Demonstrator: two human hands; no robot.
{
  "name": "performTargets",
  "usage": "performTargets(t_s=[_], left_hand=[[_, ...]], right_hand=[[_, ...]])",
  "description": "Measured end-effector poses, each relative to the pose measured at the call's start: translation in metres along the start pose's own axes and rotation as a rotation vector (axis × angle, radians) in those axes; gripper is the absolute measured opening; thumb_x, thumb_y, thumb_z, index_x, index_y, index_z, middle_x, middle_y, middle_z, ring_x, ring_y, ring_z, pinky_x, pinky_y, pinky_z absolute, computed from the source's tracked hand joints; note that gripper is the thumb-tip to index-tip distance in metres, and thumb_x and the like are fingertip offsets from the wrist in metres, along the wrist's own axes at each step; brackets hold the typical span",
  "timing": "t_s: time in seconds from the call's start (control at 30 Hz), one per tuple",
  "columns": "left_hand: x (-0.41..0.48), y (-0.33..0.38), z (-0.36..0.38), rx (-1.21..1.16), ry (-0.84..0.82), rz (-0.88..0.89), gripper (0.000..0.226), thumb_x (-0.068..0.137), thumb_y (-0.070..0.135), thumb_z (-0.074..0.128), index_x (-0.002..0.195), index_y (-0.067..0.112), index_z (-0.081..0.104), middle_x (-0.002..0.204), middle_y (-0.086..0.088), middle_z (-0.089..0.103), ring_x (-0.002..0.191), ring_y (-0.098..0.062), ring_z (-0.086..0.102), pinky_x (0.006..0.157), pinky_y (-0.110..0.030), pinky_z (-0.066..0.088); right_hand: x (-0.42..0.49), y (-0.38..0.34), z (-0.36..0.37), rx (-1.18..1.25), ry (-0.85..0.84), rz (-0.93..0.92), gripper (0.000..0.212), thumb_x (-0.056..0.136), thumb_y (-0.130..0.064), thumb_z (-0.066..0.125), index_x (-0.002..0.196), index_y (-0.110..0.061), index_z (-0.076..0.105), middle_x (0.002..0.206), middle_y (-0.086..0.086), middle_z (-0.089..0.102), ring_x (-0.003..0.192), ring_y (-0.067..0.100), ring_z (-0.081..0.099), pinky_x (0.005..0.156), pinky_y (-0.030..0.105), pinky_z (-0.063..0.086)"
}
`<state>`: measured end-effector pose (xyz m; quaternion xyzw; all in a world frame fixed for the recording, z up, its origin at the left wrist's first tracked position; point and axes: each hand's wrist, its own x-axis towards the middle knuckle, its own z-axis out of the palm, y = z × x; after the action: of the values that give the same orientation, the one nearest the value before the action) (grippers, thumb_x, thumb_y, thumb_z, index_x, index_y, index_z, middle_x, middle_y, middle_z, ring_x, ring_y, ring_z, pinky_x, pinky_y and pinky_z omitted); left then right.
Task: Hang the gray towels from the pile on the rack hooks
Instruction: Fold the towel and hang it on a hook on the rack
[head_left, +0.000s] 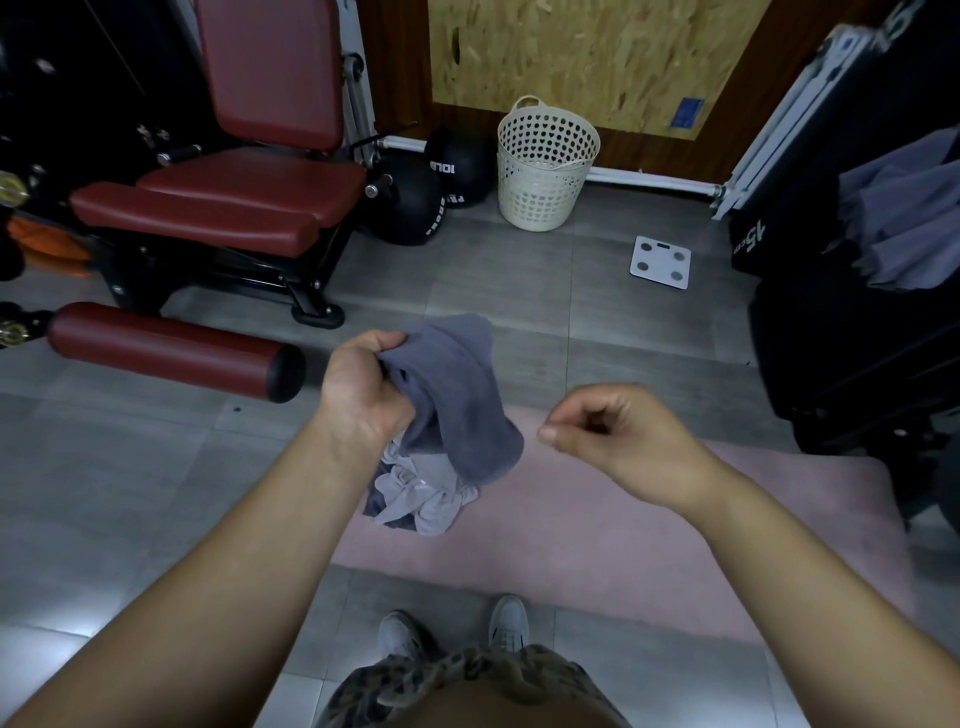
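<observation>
A gray towel (457, 395) is gripped by the left hand (363, 384), which is held up above the pile (415, 493) and slightly to its left. The fingers are curled tightly round one bunched end, and nothing of the hand is left free. From that grip the towel's length is carried up and over to the right, then dropped, so that its loose end hangs just above the pile's right edge. The pile itself, a crumple of lighter gray cloth, is left on the near-left corner of a pink mat (675, 519).

To the right of the pile the right hand (618, 431) is raised at about the same height. Its fingers are curled in toward the thumb and nothing can be seen between them, though a thin loop or thread could be missed in this dim view.

Far to the right of the pile stands the dark rack (841, 338), with gray towels (904, 223) draped on it. The free end of the held towel is judged nearer to the right hand, so it would likely be taken there and the towel carried rightward to a hook.
</observation>
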<state>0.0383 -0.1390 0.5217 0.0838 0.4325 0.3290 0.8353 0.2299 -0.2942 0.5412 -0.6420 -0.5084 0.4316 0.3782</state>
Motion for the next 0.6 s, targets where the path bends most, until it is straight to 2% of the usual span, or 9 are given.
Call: performTargets(t_s=[0.03, 0.1, 0.13, 0.27, 0.37, 0.43, 0.5, 0.6], left_hand=[[-0.002, -0.002, 0.000, 0.026, -0.029, -0.002, 0.030, 0.093, 0.013, 0.041, 0.098, -0.006, 0.063, 0.094, -0.020, 0.070, 0.085, -0.032, 0.070, 0.092, -0.042, 0.054], [-0.007, -0.006, 0.000, 0.072, -0.095, -0.020, 0.035, 0.083, 0.011, 0.042, 0.103, -0.007, 0.065, 0.102, -0.022, 0.070, 0.092, -0.035, 0.070, 0.092, -0.044, 0.054], [-0.008, -0.007, -0.001, 0.093, -0.129, -0.027, 0.040, 0.079, 0.011, 0.042, 0.105, -0.007, 0.065, 0.104, -0.023, 0.070, 0.093, -0.036, 0.070, 0.091, -0.044, 0.056], [-0.015, -0.007, -0.003, 0.165, -0.285, -0.043, 0.044, 0.077, 0.011, 0.037, 0.091, -0.001, 0.076, 0.097, -0.017, 0.072, 0.089, -0.032, 0.072, 0.080, -0.042, 0.061], [-0.021, -0.007, -0.006, 0.260, -0.348, -0.076, 0.041, 0.077, 0.013, 0.040, 0.086, 0.002, 0.079, 0.090, -0.014, 0.074, 0.083, -0.029, 0.073, 0.077, -0.038, 0.061], [-0.021, -0.007, -0.010, 0.325, -0.360, -0.113, 0.035, 0.082, 0.014, 0.047, 0.092, 0.003, 0.078, 0.093, -0.015, 0.074, 0.086, -0.028, 0.073, 0.080, -0.039, 0.061], [-0.019, -0.007, -0.014, 0.397, -0.329, -0.150, 0.029, 0.085, 0.016, 0.055, 0.097, 0.002, 0.078, 0.099, -0.015, 0.074, 0.090, -0.028, 0.073, 0.084, -0.039, 0.060], [-0.015, -0.005, -0.020, 0.434, -0.273, -0.142, 0.027, 0.084, 0.016, 0.059, 0.095, 0.002, 0.078, 0.099, -0.015, 0.075, 0.090, -0.028, 0.074, 0.080, -0.038, 0.061]], right_hand=[[0.005, 0.002, -0.001, 0.033, 0.082, 0.016, 0.013, 0.088, -0.009, 0.073, 0.076, -0.014, 0.071, 0.069, -0.005, 0.068, 0.067, 0.009, 0.061, 0.068, 0.029, 0.053], [0.014, 0.005, -0.002, 0.121, 0.217, 0.094, 0.009, 0.093, -0.014, 0.069, 0.084, -0.012, 0.071, 0.081, 0.009, 0.067, 0.076, 0.017, 0.061, 0.080, 0.043, 0.057], [0.019, 0.008, -0.003, 0.165, 0.270, 0.153, 0.009, 0.094, -0.020, 0.068, 0.089, -0.012, 0.071, 0.087, 0.009, 0.067, 0.083, 0.018, 0.062, 0.087, 0.045, 0.056], [0.036, 0.022, -0.012, 0.321, 0.328, 0.403, 0.026, 0.092, -0.051, 0.063, 0.102, -0.027, 0.066, 0.108, -0.012, 0.067, 0.111, 0.012, 0.059, 0.104, 0.041, 0.046], [0.044, 0.031, -0.019, 0.417, 0.288, 0.471, 0.049, 0.085, -0.063, 0.062, 0.115, -0.024, 0.068, 0.117, -0.006, 0.072, 0.117, 0.018, 0.062, 0.104, 0.038, 0.043], [0.045, 0.033, -0.021, 0.551, 0.259, 0.453, 0.045, 0.088, -0.054, 0.065, 0.110, -0.016, 0.071, 0.112, 0.000, 0.075, 0.111, 0.021, 0.067, 0.099, 0.037, 0.049], [0.043, 0.034, -0.021, 0.670, 0.272, 0.401, 0.030, 0.091, -0.035, 0.068, 0.103, -0.008, 0.071, 0.105, 0.009, 0.074, 0.102, 0.023, 0.069, 0.092, 0.037, 0.056], [0.037, 0.038, -0.024, 0.645, 0.307, 0.303, 0.019, 0.091, -0.022, 0.068, 0.096, -0.005, 0.073, 0.097, 0.013, 0.075, 0.093, 0.024, 0.070, 0.087, 0.037, 0.056]])
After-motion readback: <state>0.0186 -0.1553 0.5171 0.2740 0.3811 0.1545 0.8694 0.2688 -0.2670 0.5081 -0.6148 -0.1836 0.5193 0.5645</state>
